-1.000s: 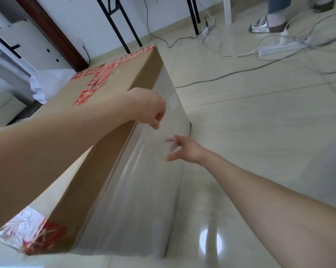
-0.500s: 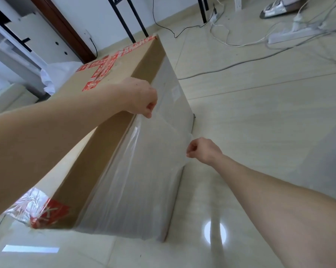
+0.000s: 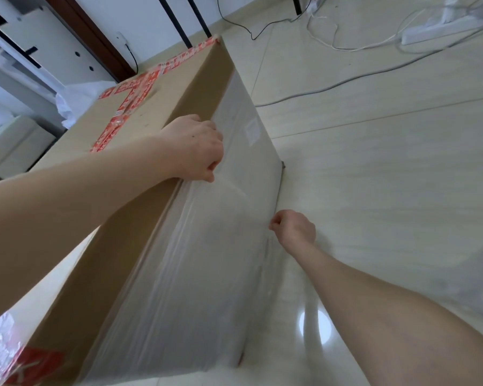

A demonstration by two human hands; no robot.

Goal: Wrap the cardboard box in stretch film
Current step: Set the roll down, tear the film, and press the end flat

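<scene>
Box [image 3: 162, 107] on glossy tile floor [image 3: 387, 190]; cables [image 3: 332, 86] beyond.

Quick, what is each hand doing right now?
Left hand: closed, pinching the stretch film at the top edge of the cardboard box.
Right hand: closed, pinching the film lower down.

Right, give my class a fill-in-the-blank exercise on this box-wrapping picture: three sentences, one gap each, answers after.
1. The left hand grips the stretch film at the cardboard box's ____ edge.
2. The right hand pinches the film ____ down the box than the left hand.
3. The tape stuck on the box is ____ in colour.
Missing words: top; lower; red.
</scene>
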